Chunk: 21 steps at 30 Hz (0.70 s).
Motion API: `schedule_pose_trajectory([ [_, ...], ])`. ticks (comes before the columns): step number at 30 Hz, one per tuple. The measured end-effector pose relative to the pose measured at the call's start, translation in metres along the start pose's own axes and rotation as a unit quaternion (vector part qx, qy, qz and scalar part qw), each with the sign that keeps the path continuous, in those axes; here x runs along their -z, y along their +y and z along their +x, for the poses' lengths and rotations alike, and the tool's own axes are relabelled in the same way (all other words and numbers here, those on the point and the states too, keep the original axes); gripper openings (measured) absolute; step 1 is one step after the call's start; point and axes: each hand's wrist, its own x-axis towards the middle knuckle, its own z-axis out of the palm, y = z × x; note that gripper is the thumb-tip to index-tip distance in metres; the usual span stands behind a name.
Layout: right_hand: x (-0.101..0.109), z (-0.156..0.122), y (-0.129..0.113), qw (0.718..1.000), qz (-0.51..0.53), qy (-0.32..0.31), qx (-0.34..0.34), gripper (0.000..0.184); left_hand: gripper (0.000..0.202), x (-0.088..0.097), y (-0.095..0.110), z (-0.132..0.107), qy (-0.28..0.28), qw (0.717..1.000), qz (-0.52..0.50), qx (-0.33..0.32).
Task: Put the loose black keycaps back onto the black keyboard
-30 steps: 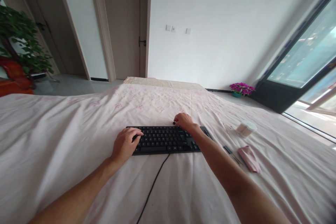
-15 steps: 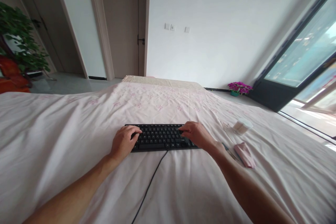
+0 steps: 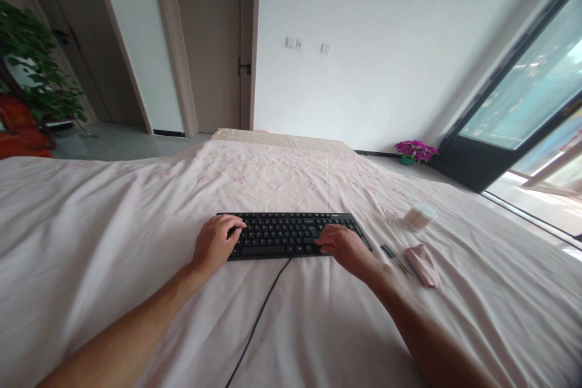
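A black computer keyboard [image 3: 273,236] lies flat on the pale pink sheet, its long side facing me and its keys up. My left hand [image 3: 217,237] grips the keyboard's left end, thumb and fingers bent over the edge keys. My right hand [image 3: 344,245] rests over the right part of the keys. Its fingers are pressed together, tips down near the lower right of the letter keys. Whatever may be between those fingertips is hidden. A thin black cable [image 3: 259,318] runs from the keyboard's near edge towards me.
Right of the keyboard lie a small dark strip [image 3: 388,251], thin sticks [image 3: 402,265] and a folded pink cloth [image 3: 424,265]. Behind them is a clear tub of cotton swabs [image 3: 421,217]. The floral sheet [image 3: 282,176] has folds. Purple flowers [image 3: 414,150] stand beyond.
My right hand has moved nearer to me over the keyboard, uncovering upper right keys and the dark strip. My left hand stays at the left end.
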Motion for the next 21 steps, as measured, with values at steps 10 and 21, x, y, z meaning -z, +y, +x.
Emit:
schedule_pose_trajectory([
  [10,-0.002,-0.002,-0.007,0.999,0.028,0.024,-0.011,0.023,0.019,-0.001,-0.001,0.0,-0.001,1.0,0.007,0.002],
  [21,-0.012,-0.011,-0.004,0.998,0.009,0.052,-0.027,0.02,0.02,0.001,0.002,0.0,0.0,1.0,0.006,-0.001],
])
